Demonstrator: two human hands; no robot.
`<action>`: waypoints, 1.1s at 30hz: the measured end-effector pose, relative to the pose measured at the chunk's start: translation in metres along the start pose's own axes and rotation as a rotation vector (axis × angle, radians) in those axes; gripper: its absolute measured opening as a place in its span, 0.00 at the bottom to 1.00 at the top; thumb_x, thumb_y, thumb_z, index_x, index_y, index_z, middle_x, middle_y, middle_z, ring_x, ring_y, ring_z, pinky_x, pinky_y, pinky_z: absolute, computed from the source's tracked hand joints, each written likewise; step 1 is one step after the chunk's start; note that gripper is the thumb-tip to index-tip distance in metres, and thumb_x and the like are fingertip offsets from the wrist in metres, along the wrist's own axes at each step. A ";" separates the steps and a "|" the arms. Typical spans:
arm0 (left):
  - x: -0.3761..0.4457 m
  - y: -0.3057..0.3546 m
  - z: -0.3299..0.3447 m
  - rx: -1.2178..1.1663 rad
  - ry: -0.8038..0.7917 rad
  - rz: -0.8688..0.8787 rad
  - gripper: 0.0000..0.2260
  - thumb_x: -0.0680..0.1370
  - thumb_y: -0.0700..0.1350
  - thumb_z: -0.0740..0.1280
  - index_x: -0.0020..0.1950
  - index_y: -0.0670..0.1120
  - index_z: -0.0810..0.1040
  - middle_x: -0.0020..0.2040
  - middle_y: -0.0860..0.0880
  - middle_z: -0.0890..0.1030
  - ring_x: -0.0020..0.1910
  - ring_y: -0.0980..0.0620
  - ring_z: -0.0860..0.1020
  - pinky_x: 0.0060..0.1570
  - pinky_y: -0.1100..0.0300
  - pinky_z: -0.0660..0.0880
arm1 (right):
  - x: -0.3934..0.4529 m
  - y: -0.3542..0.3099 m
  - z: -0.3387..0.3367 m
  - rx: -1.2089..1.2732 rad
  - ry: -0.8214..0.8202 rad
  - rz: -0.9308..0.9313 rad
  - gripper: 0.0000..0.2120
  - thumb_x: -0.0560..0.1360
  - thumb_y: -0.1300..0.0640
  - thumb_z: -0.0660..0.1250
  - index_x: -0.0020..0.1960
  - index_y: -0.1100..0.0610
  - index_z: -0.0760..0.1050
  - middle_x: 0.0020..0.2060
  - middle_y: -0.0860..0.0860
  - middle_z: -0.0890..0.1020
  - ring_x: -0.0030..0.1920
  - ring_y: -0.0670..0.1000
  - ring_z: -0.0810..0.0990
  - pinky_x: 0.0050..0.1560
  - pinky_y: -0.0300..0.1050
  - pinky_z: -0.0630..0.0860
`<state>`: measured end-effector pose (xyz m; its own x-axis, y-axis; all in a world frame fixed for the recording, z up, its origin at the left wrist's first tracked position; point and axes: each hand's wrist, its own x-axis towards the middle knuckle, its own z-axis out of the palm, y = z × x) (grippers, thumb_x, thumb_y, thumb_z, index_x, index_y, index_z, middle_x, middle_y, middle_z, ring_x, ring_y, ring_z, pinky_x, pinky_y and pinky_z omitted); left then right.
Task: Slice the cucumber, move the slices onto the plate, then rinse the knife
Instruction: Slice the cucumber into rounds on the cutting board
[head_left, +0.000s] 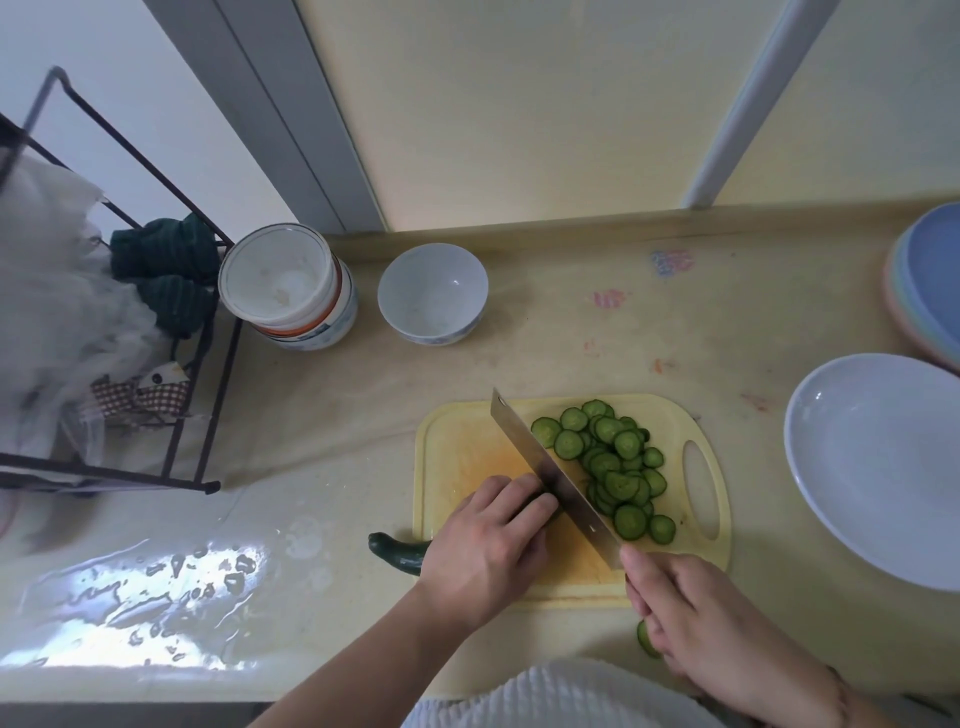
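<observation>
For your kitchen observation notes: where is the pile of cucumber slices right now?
In the head view, the cucumber slices lie on the right part of the yellow cutting board, just right of the knife blade and left of the board's handle hole.

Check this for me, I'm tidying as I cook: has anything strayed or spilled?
Yes. One cucumber slice lies off the cutting board on the counter, beside the right hand. Water is pooled on the counter at left.

Pale yellow counter (597, 322) against a cream wall (493, 104), black wire rack (197, 364) at left, wet glare near the front edge.
</observation>
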<state>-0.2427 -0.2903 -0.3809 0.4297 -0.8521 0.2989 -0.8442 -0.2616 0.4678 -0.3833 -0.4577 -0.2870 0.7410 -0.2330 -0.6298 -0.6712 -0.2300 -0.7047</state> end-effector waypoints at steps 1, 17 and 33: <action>0.000 0.000 0.000 0.001 0.000 -0.002 0.11 0.78 0.40 0.70 0.60 0.45 0.80 0.60 0.49 0.78 0.53 0.45 0.78 0.50 0.52 0.78 | 0.002 -0.001 0.001 -0.008 0.002 -0.010 0.28 0.72 0.31 0.49 0.34 0.55 0.66 0.22 0.47 0.65 0.23 0.44 0.63 0.30 0.40 0.61; -0.001 0.002 0.000 0.005 0.044 -0.030 0.10 0.78 0.42 0.70 0.58 0.45 0.82 0.57 0.49 0.80 0.52 0.45 0.78 0.49 0.51 0.79 | 0.034 -0.005 0.003 -0.030 0.040 -0.019 0.26 0.75 0.36 0.49 0.34 0.57 0.66 0.18 0.47 0.64 0.18 0.43 0.62 0.22 0.33 0.60; 0.000 0.002 -0.001 -0.034 0.059 -0.015 0.08 0.78 0.40 0.71 0.56 0.43 0.82 0.56 0.48 0.80 0.50 0.45 0.78 0.50 0.53 0.78 | 0.003 -0.001 0.008 0.013 0.041 -0.075 0.32 0.71 0.30 0.50 0.35 0.61 0.66 0.23 0.47 0.65 0.25 0.45 0.63 0.30 0.44 0.61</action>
<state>-0.2438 -0.2904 -0.3795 0.4613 -0.8195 0.3400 -0.8267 -0.2579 0.5000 -0.3802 -0.4512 -0.2911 0.7873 -0.2540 -0.5618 -0.6137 -0.2359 -0.7535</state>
